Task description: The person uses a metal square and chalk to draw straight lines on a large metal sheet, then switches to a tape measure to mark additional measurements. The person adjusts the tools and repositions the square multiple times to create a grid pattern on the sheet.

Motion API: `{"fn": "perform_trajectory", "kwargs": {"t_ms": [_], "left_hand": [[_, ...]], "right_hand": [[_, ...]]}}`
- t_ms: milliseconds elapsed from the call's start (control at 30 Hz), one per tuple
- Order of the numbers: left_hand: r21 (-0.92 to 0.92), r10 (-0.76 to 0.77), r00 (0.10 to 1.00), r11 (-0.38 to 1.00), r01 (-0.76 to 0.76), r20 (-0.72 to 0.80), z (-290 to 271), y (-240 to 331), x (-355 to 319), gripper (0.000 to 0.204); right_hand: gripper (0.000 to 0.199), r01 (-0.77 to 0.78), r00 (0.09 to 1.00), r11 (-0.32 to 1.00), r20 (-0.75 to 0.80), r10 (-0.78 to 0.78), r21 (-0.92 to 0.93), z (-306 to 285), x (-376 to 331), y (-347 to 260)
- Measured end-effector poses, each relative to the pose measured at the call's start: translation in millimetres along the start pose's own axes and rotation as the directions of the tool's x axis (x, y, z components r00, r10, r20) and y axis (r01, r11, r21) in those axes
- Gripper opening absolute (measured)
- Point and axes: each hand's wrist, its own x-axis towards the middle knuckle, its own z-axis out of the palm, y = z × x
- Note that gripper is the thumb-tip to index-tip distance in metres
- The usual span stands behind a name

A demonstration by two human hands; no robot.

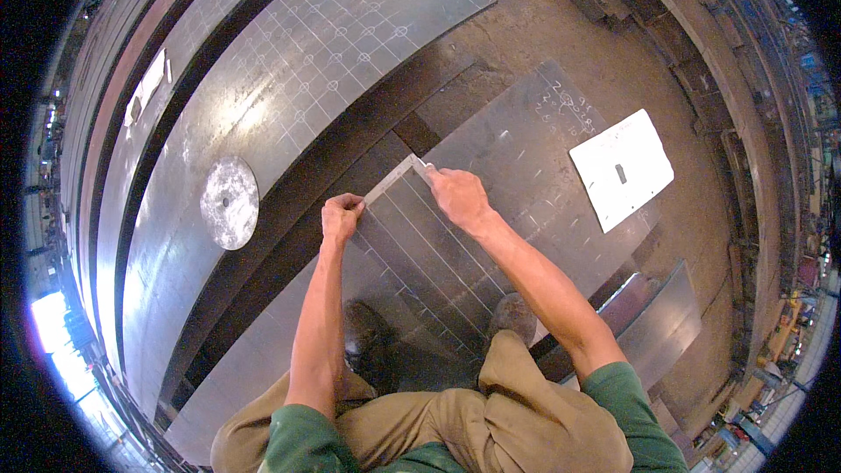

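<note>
A narrow, pale ruler-like strip lies along the far edge of a dark steel plate in front of me. My left hand pinches the strip's near-left end between thumb and fingers. At the strip's other end, my right hand is closed, its fingertips against a small, light-coloured thing I cannot make out. Several straight, pale lines run across the plate from the strip back toward my feet. Handwritten chalk marks show on the plate's far right part.
A white sheet with a small dark piece on it lies to the right. To the left, a long steel plate bears a chalked grid with circles. A round grey disc rests on it. My boots are close to the lines.
</note>
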Motion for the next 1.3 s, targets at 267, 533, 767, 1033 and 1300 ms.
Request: {"fn": "perform_trajectory", "kwargs": {"t_ms": [267, 533, 767, 1033, 1300], "left_hand": [[-0.014, 0.022, 1.0, 1.0, -0.022, 0.003, 1.8, -3.2, 3.9, 0.019], [0.028, 0.026, 1.0, 0.999, -0.026, 0.001, -1.4, 3.0, 0.9, 0.019], [0.022, -0.005, 1.0, 1.0, 0.005, 0.019, -8.3, -6.9, 5.3, 0.021], [0.078, 0.031, 0.999, 0.996, -0.032, 0.008, -1.6, 4.5, 3.6, 0.021], [0.017, 0.019, 1.0, 1.0, -0.02, 0.01, -3.6, 0.7, 3.5, 0.021]], "right_hand": [[0.023, -0.057, 0.984, 0.998, 0.164, 0.063, -0.038, -21.3, -13.0, -2.4], [0.02, -0.094, 0.95, 0.993, 0.291, 0.109, -0.066, -42.1, -60.2, 2.1], [0.026, -0.179, 0.901, 0.981, 0.388, 0.196, -0.08, -59.4, -116.8, 10.1], [0.023, -0.233, 0.839, 0.963, 0.473, 0.269, -0.135, -91.9, -190.5, 16.6], [0.023, -0.273, 0.822, 0.949, 0.473, 0.316, -0.158, -101.1, -245.2, 19.9]]}}
